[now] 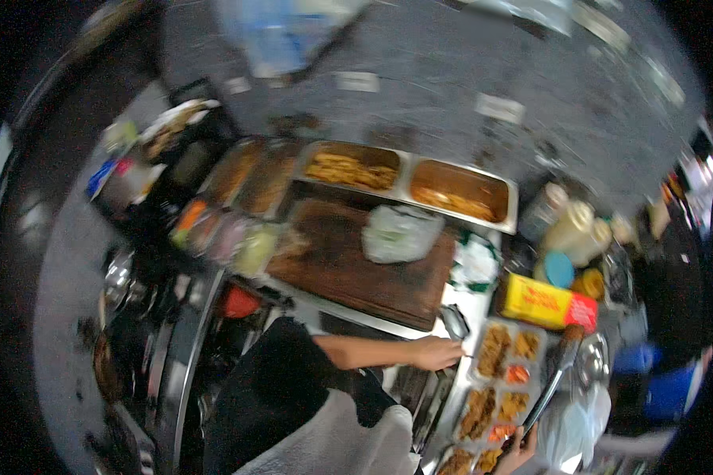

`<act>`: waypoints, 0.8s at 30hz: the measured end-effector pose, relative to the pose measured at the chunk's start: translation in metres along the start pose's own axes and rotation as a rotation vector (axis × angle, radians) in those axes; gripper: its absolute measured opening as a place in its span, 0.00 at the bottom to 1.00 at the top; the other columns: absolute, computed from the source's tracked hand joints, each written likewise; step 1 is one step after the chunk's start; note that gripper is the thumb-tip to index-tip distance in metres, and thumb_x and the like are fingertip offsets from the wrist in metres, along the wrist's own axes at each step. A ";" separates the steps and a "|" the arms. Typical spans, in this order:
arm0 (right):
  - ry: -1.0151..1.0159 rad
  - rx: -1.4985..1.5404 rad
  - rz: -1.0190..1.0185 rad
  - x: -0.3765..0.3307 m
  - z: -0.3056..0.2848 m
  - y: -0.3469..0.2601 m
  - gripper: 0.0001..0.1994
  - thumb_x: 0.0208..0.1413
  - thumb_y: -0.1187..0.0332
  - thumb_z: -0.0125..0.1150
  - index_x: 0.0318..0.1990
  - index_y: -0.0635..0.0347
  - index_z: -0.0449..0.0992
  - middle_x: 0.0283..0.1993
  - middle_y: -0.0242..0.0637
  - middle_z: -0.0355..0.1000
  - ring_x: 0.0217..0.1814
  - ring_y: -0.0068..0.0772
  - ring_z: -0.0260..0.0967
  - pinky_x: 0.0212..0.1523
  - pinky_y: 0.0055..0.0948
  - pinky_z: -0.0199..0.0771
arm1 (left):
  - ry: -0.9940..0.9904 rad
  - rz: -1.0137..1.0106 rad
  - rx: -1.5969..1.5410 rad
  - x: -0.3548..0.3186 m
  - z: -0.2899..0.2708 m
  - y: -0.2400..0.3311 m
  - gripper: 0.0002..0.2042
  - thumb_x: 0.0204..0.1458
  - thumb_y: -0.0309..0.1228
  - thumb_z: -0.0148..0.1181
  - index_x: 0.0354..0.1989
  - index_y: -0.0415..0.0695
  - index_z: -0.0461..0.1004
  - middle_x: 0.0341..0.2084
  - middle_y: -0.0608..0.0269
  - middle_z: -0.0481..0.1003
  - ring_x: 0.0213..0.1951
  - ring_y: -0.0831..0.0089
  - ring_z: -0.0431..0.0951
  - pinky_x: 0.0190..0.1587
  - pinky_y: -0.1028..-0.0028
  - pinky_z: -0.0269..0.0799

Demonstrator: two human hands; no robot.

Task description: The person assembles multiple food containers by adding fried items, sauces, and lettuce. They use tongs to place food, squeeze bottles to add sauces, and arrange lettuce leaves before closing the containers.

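Brown fried food fills the compartment tray (525, 360) near the bench's right edge, where the left hand (436, 352) touches its left rim with fingers pressed together, while the right hand (517, 455) pinches long tongs (553, 378) lying over it.

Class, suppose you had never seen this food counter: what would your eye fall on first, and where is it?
Probably the dark wooden board at the centre, with a pale crumpled bag on it. Behind it sit two steel pans of golden-brown food. At lower right the left hand reaches the compartment trays of fried food, by a bright yellow box.
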State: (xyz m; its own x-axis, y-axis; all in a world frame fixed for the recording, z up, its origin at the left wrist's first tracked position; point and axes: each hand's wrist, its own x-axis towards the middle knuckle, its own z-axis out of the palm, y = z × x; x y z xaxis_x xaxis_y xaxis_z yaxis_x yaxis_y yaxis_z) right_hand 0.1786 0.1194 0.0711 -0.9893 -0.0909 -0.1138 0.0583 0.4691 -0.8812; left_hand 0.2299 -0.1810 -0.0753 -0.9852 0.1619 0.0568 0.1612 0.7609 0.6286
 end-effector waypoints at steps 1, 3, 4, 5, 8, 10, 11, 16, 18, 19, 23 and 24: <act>-0.127 -0.096 0.067 0.009 0.019 -0.029 0.15 0.57 0.67 0.58 0.47 0.69 0.73 0.36 0.42 0.73 0.33 0.31 0.67 0.34 0.29 0.69 | -0.006 -0.100 0.026 -0.054 -0.003 -0.012 0.17 0.53 0.32 0.51 0.51 0.45 0.65 0.40 0.54 0.68 0.41 0.57 0.72 0.43 0.61 0.71; -0.306 0.026 -0.138 0.059 0.064 0.018 0.22 0.54 0.65 0.62 0.54 0.69 0.70 0.28 0.29 0.69 0.22 0.18 0.62 0.21 0.19 0.61 | -0.056 -0.363 -0.055 -0.146 -0.041 -0.001 0.17 0.54 0.33 0.50 0.53 0.46 0.65 0.42 0.54 0.69 0.45 0.56 0.72 0.47 0.59 0.70; -0.335 -0.025 -0.328 0.065 0.096 0.007 0.23 0.54 0.65 0.63 0.53 0.71 0.70 0.33 0.35 0.72 0.30 0.23 0.66 0.31 0.23 0.65 | 0.024 -0.464 -0.076 -0.189 -0.046 -0.001 0.17 0.55 0.33 0.49 0.53 0.45 0.65 0.43 0.54 0.70 0.47 0.55 0.72 0.49 0.59 0.69; -0.366 -0.080 -0.520 0.065 0.130 -0.020 0.23 0.53 0.65 0.64 0.53 0.73 0.70 0.39 0.41 0.74 0.38 0.28 0.70 0.41 0.26 0.69 | 0.109 -0.566 -0.109 -0.232 -0.041 0.000 0.17 0.55 0.33 0.49 0.53 0.45 0.65 0.44 0.53 0.70 0.48 0.54 0.71 0.50 0.60 0.69; -0.640 0.069 -0.355 0.030 0.214 -0.104 0.23 0.51 0.68 0.63 0.54 0.71 0.70 0.52 0.45 0.72 0.54 0.33 0.66 0.57 0.29 0.60 | 0.363 -0.748 -0.147 -0.300 -0.031 -0.015 0.16 0.55 0.33 0.50 0.51 0.44 0.67 0.45 0.54 0.71 0.48 0.55 0.72 0.49 0.61 0.69; -0.666 0.080 -0.403 0.029 0.277 -0.097 0.24 0.51 0.66 0.64 0.54 0.69 0.70 0.51 0.43 0.73 0.52 0.30 0.68 0.56 0.28 0.63 | 0.544 -0.771 -0.205 -0.314 -0.036 -0.027 0.13 0.56 0.34 0.51 0.48 0.45 0.68 0.41 0.55 0.73 0.44 0.57 0.74 0.46 0.63 0.71; -0.740 0.140 -0.103 0.003 0.305 -0.126 0.27 0.50 0.64 0.66 0.55 0.68 0.69 0.52 0.43 0.72 0.52 0.29 0.68 0.56 0.27 0.63 | 0.603 -0.789 -0.253 -0.323 -0.037 -0.026 0.14 0.55 0.33 0.52 0.49 0.44 0.68 0.41 0.54 0.73 0.42 0.58 0.75 0.45 0.64 0.71; -0.574 0.419 -0.158 -0.023 0.398 -0.133 0.22 0.52 0.64 0.64 0.51 0.68 0.72 0.30 0.31 0.73 0.29 0.16 0.66 0.31 0.19 0.67 | 0.552 -0.740 -0.367 -0.347 -0.077 -0.042 0.16 0.52 0.30 0.56 0.50 0.43 0.69 0.39 0.54 0.75 0.37 0.61 0.78 0.42 0.68 0.72; -0.463 0.360 -0.083 -0.024 0.392 -0.135 0.23 0.50 0.64 0.66 0.52 0.66 0.73 0.26 0.30 0.72 0.23 0.17 0.65 0.23 0.20 0.65 | 0.499 -0.685 -0.444 -0.372 -0.072 -0.076 0.15 0.52 0.29 0.57 0.49 0.43 0.70 0.37 0.55 0.76 0.37 0.63 0.78 0.42 0.68 0.72; -0.396 0.337 -0.102 -0.026 0.384 -0.141 0.23 0.50 0.63 0.66 0.52 0.65 0.73 0.26 0.31 0.72 0.22 0.18 0.65 0.23 0.21 0.65 | 0.479 -0.680 -0.476 -0.376 -0.086 -0.084 0.15 0.52 0.29 0.57 0.49 0.43 0.70 0.35 0.56 0.76 0.37 0.63 0.78 0.42 0.68 0.72; -0.031 -0.232 -0.446 0.042 0.328 -0.112 0.27 0.48 0.51 0.64 0.49 0.64 0.74 0.32 0.41 0.77 0.30 0.39 0.76 0.32 0.37 0.74 | 0.339 -0.582 -0.355 -0.360 -0.144 -0.103 0.14 0.52 0.28 0.56 0.47 0.44 0.71 0.35 0.58 0.76 0.36 0.66 0.78 0.40 0.70 0.73; -0.033 -0.403 -0.400 0.052 0.320 -0.131 0.27 0.48 0.49 0.63 0.48 0.64 0.75 0.34 0.44 0.77 0.34 0.45 0.75 0.36 0.40 0.74 | 0.330 -0.606 -0.334 -0.357 -0.147 -0.112 0.14 0.52 0.28 0.56 0.47 0.44 0.71 0.35 0.58 0.76 0.35 0.67 0.78 0.39 0.69 0.73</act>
State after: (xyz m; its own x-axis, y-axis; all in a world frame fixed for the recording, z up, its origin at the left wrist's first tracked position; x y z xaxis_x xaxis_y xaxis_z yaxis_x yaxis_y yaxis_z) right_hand 0.1626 -0.2277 0.0341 -0.9190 -0.3543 0.1731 -0.3819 0.6900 -0.6149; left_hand 0.5548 -0.4163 -0.0517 -0.8705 -0.4592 -0.1771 -0.3876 0.4179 0.8217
